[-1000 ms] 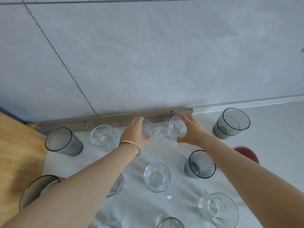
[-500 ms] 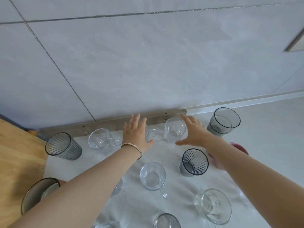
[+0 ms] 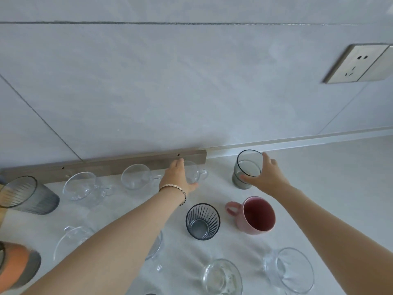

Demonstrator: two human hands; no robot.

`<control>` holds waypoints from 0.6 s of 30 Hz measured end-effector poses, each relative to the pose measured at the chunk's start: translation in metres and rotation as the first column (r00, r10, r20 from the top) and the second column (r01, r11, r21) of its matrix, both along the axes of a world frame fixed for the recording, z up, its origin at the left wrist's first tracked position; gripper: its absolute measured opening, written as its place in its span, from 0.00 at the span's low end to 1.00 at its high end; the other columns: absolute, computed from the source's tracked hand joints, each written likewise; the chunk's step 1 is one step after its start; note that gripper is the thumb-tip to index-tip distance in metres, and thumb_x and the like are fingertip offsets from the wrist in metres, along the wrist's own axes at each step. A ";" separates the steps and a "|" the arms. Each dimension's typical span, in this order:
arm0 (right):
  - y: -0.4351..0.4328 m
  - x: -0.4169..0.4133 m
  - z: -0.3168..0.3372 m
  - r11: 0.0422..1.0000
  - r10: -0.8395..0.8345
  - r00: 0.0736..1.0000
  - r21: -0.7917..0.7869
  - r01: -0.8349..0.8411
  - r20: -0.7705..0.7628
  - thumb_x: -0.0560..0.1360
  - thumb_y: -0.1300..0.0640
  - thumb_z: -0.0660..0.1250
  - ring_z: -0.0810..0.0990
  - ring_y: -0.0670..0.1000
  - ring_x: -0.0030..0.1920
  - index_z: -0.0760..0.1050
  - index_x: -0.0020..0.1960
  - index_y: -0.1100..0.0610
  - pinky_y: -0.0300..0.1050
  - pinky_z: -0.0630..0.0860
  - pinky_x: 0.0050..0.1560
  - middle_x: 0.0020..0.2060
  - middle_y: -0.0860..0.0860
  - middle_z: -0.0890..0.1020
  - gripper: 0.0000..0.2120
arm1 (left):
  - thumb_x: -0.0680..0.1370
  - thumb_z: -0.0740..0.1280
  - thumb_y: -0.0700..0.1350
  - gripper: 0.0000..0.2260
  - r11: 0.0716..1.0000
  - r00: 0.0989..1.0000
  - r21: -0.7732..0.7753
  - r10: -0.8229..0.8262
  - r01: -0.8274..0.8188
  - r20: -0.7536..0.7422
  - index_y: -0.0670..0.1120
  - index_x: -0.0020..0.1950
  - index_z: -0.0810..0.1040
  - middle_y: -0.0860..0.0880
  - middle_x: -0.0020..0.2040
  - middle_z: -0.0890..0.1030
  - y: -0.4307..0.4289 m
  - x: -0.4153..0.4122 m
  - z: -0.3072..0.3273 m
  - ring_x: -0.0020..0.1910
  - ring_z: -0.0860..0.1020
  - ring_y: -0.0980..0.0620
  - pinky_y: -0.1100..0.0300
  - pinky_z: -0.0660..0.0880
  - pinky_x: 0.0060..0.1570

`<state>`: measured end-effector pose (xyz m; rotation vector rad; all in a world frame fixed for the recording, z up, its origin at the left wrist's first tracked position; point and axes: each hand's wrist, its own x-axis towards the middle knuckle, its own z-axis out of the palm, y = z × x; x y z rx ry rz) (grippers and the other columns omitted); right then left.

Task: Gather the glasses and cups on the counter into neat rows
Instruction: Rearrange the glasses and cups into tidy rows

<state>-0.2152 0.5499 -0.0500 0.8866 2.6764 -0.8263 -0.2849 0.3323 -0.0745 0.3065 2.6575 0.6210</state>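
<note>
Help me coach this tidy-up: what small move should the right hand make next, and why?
Probably slide the smoky tumbler leftward, toward the clear cup that the left hand touches. The right hand grips the tumbler, which stands apart from the back row along the grey strip, with bare counter between.

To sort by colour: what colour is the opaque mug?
The mug is pink, clearest in the head view.
</note>
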 end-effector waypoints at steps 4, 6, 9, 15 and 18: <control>0.000 -0.005 -0.003 0.999 0.039 0.998 0.038 -0.038 -0.042 0.66 0.46 0.74 0.73 0.57 0.64 0.53 0.75 0.57 0.49 0.71 0.61 0.68 0.55 0.66 0.46 | 0.71 0.71 0.48 0.39 0.998 0.999 0.041 -0.043 0.043 0.010 0.44 0.76 0.54 0.49 0.77 0.56 -0.001 -0.005 0.001 0.75 0.60 0.50 0.60 0.60 0.70; -0.003 -0.007 -0.004 0.996 0.085 0.995 0.030 -0.083 -0.045 0.66 0.46 0.75 0.74 0.56 0.63 0.54 0.74 0.57 0.48 0.72 0.59 0.68 0.54 0.66 0.46 | 0.70 0.72 0.48 0.39 0.997 0.998 0.051 -0.053 0.052 0.014 0.45 0.76 0.55 0.49 0.77 0.55 -0.001 -0.007 0.001 0.75 0.60 0.52 0.62 0.59 0.70; -0.012 -0.011 -0.006 0.991 0.133 0.989 0.035 -0.131 -0.059 0.66 0.45 0.75 0.75 0.56 0.62 0.55 0.73 0.58 0.48 0.72 0.58 0.67 0.54 0.66 0.45 | 0.70 0.72 0.48 0.39 0.998 0.999 0.049 -0.042 0.042 -0.001 0.45 0.76 0.55 0.50 0.77 0.55 0.002 -0.006 -0.001 0.75 0.60 0.52 0.61 0.59 0.70; -0.023 -0.014 -0.010 0.991 0.120 0.991 0.072 -0.116 -0.053 0.67 0.43 0.73 0.76 0.59 0.61 0.54 0.72 0.60 0.48 0.73 0.55 0.65 0.55 0.66 0.44 | 0.71 0.71 0.49 0.39 0.999 1.000 0.033 -0.023 0.023 -0.013 0.45 0.76 0.54 0.49 0.77 0.54 0.006 -0.005 -0.003 0.75 0.60 0.51 0.59 0.61 0.70; -0.025 -0.012 -0.011 0.992 0.112 0.994 0.056 -0.112 0.000 0.69 0.42 0.71 0.74 0.59 0.64 0.46 0.76 0.61 0.50 0.72 0.58 0.70 0.56 0.63 0.50 | 0.72 0.70 0.48 0.39 0.999 1.000 0.027 -0.027 0.028 -0.008 0.45 0.76 0.52 0.49 0.78 0.53 0.006 -0.003 -0.004 0.76 0.58 0.50 0.59 0.59 0.72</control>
